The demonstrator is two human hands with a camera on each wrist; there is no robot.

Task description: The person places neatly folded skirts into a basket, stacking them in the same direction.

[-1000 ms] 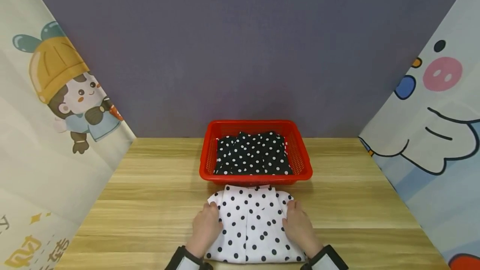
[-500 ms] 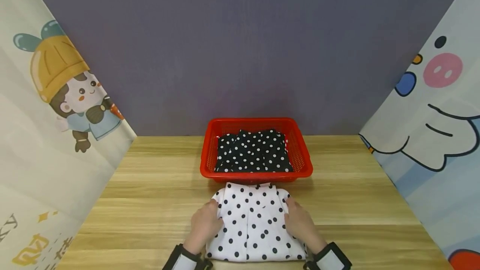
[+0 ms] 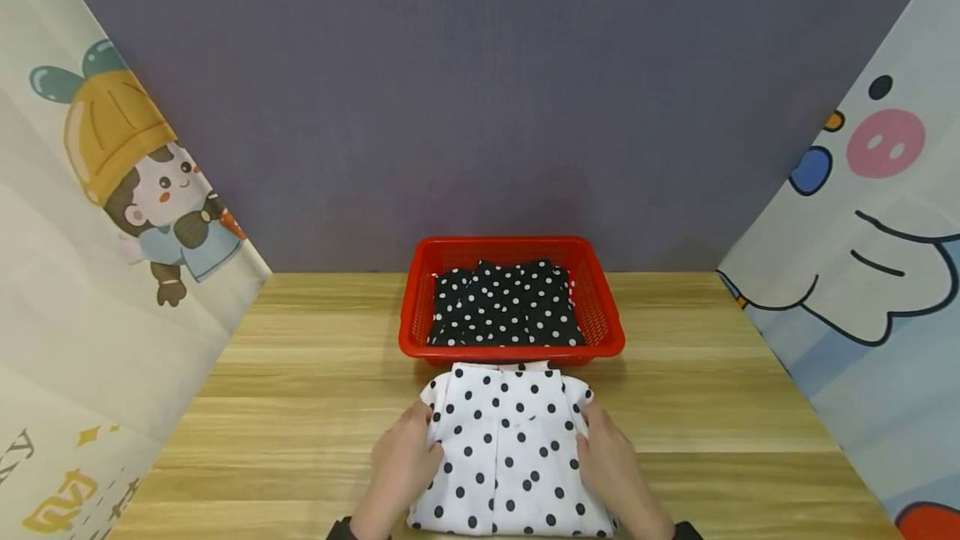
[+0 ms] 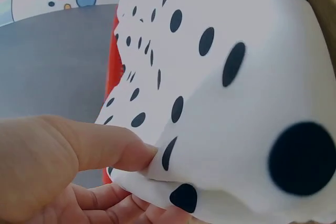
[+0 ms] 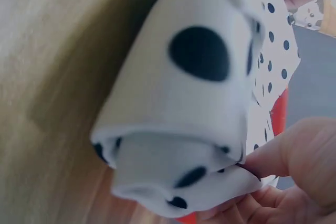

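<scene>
A folded white garment with black polka dots [image 3: 498, 457] is spread before me, its far edge by the front of a red basket [image 3: 512, 352]. My left hand [image 3: 405, 455] grips its left side; in the left wrist view the thumb [image 4: 123, 148] lies on top of the cloth and the fingers [image 4: 100, 195] go beneath. At the right side my right hand [image 3: 611, 461] pinches the cloth the same way. The right wrist view shows its folded layers [image 5: 173, 166] bulging near that thumb [image 5: 278, 153], with a shadow on the wood below. Exactly what kind of garment it is stays unclear.
Inside the red basket lies black cloth with white dots [image 3: 517, 307]. The basket stands on the wooden table [image 3: 315, 390], close to a grey back panel [image 3: 480, 107]. Printed cartoon sheets flank the table at left [image 3: 75, 340] and right [image 3: 847, 273].
Both hands keep their hold. The garment looks slightly larger and reaches a little nearer both the basket and the lower frame edge. The wrist bands have mostly slipped out of the head view.
</scene>
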